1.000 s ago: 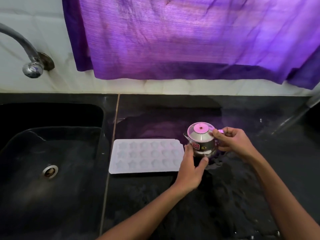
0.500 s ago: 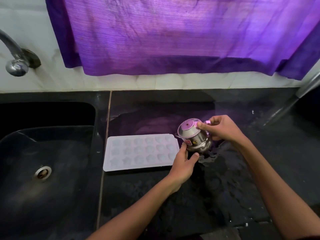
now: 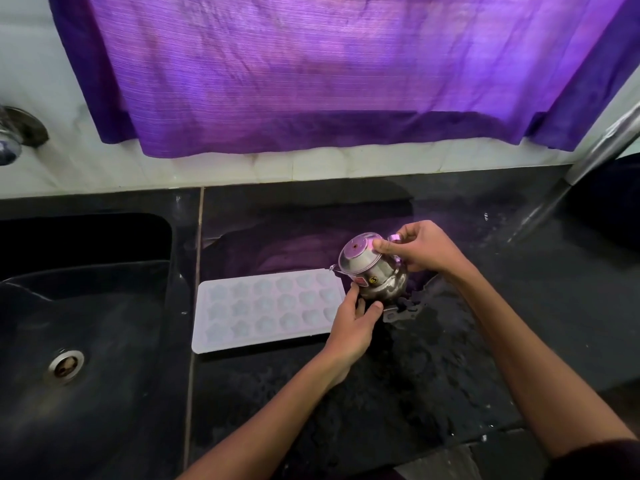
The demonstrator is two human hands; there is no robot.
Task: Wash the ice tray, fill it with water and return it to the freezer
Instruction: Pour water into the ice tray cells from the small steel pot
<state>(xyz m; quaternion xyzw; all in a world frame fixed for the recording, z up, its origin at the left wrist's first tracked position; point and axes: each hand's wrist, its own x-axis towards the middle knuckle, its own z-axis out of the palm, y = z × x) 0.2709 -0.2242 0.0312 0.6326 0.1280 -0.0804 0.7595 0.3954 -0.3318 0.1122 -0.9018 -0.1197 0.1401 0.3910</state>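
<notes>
The ice tray [image 3: 268,311] lies on the counter [image 3: 450,393], right of the sink [image 3: 86,323], left of the kettle [image 3: 375,271].

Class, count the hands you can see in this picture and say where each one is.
2. The left hand touches the base of the small tilted steel kettle, beside the white star-moulded plastic ice tray. The right hand holds the kettle's top and handle.

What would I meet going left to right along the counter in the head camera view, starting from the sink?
Sink drain → ice tray → left hand → steel kettle, tipped toward the tray → right hand → metal pipe at the far right.
</notes>
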